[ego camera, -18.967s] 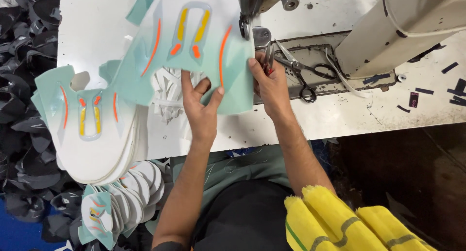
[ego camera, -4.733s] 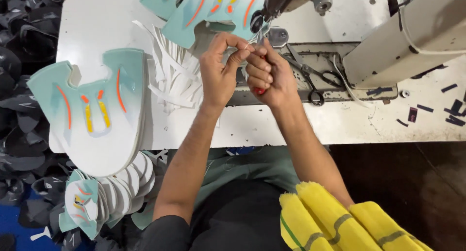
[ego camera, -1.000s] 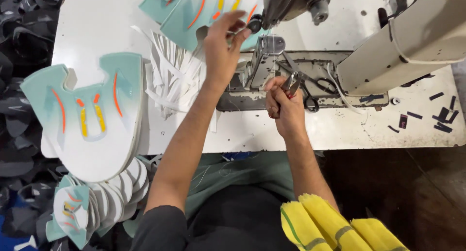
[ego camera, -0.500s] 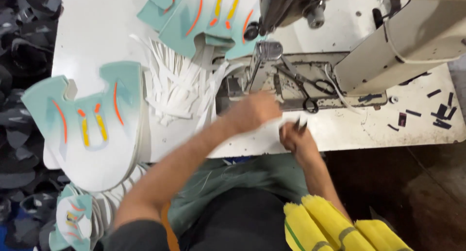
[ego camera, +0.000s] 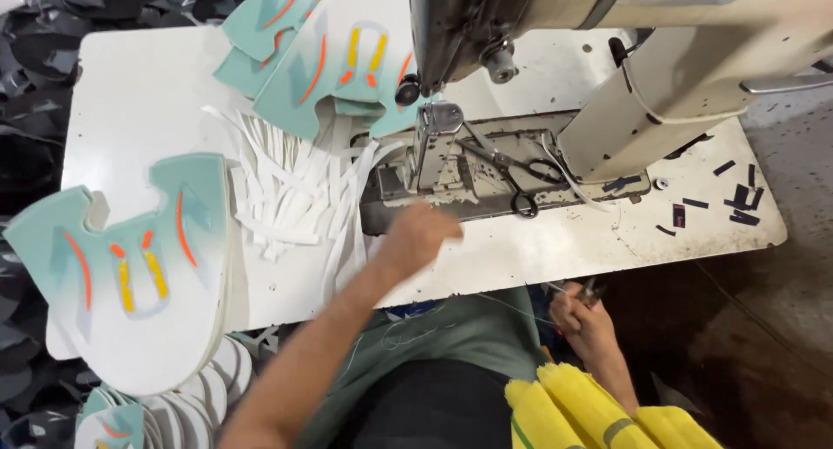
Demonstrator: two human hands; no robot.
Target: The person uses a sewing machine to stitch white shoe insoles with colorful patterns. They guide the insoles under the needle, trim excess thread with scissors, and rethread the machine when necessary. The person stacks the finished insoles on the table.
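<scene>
My left hand (ego camera: 418, 235) is blurred, low over the white table (ego camera: 139, 93) at the front of the sewing machine's metal base (ego camera: 451, 193). Whether it holds anything cannot be told. My right hand (ego camera: 580, 317) is below the table's front edge, over my lap, closed on a small dark metal tool (ego camera: 591, 288). Teal shoe-upper pieces with orange and yellow stripes (ego camera: 338, 67) lie under the machine's needle area. A heap of white strips (ego camera: 286, 189) lies just left of my left hand.
A stack of teal-and-white shoe uppers (ego camera: 130, 275) overhangs the table's left front corner. Black-handled scissors (ego camera: 521, 176) rest on the machine base. The sewing machine's arm (ego camera: 659, 58) fills the upper right. A yellow bundle (ego camera: 590, 406) sits by my lap. Dark scraps (ego camera: 733, 193) lie at the right.
My left hand came down from the needle area to the table's front. My right hand dropped with its tool from the machine base to below the table edge.
</scene>
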